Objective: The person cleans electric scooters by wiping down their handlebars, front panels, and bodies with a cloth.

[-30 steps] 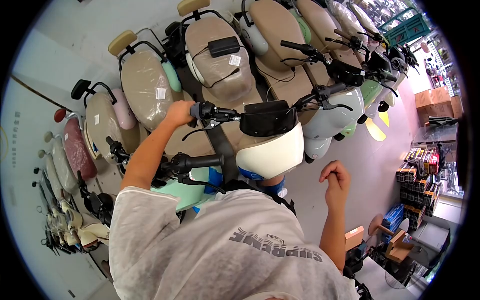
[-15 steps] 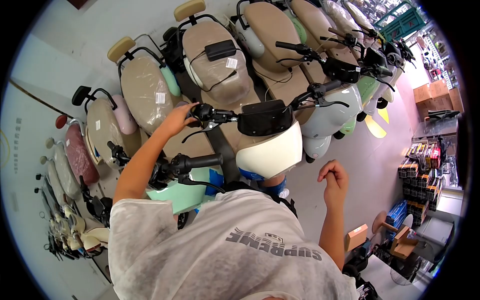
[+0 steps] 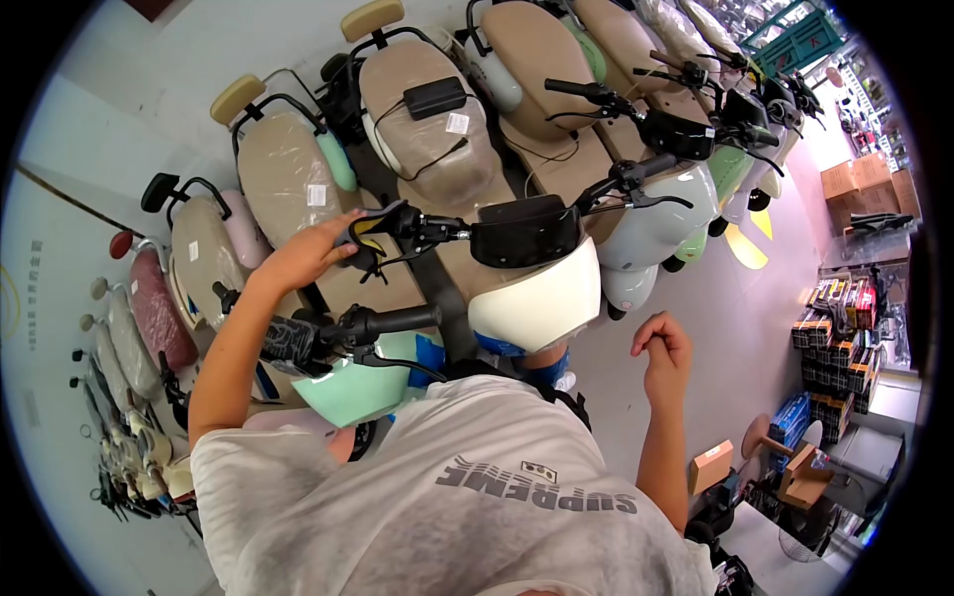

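Note:
My left hand (image 3: 310, 248) is at the left end of the cream scooter's handlebar (image 3: 437, 230). Its fingers and thumb lie about the dark grip (image 3: 370, 230), which shows a yellow edge; the far side of the hold is hidden. A black brake lever hangs below the grip. The handlebar joins a black dash unit (image 3: 527, 238) above the cream front panel (image 3: 537, 298). Over the floor at the right, my right hand (image 3: 664, 343) hangs with curled fingers and nothing in it. Nearer my body stands a mint green scooter (image 3: 363, 387) with a black grip (image 3: 402, 318).
More scooters with plastic-wrapped tan seats (image 3: 293, 184) stand close together along the wall. A black box with a cable (image 3: 435, 97) lies on one seat. Stacked boxes (image 3: 840, 343) and cardboard cartons (image 3: 860, 189) are at the right. A grey scooter (image 3: 661, 223) adjoins the cream one.
My left hand has shifted left and slightly down, towards the grip's outer end, showing more of the grip. My left elbow has swung outwards. The right hand has barely moved.

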Available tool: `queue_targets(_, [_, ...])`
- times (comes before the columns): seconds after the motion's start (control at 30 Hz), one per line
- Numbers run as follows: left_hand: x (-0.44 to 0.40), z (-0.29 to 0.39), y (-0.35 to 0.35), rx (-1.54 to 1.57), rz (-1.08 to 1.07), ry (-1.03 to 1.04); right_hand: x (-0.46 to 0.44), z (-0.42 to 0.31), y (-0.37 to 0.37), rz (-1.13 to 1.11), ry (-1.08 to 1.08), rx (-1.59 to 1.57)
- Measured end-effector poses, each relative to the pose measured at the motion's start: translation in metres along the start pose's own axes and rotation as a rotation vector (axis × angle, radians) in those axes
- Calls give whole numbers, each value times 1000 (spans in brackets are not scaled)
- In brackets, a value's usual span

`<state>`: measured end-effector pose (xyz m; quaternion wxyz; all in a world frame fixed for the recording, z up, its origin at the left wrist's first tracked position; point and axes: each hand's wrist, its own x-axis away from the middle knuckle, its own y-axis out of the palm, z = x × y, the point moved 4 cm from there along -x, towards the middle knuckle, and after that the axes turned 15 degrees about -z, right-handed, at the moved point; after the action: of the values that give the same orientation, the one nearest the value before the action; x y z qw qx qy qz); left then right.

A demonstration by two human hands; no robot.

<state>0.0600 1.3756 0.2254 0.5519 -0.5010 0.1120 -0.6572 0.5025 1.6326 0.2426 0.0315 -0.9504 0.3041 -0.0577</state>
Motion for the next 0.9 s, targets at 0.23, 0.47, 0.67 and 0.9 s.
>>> queue_targets(0.23, [-36,28,24,51,-68,86,-6,-2,6,-8,10,13])
queue_targets(0.47, [-90,15,74,-311,218,78,2,-3,5,-1,-2,29])
queue_targets(0.67, [-109,29,64,-361,329,116,6,7,6,14,34,8])
queue_targets(0.9, [-113,46,57,-358,298,320,4,13,20,-16,87,22])
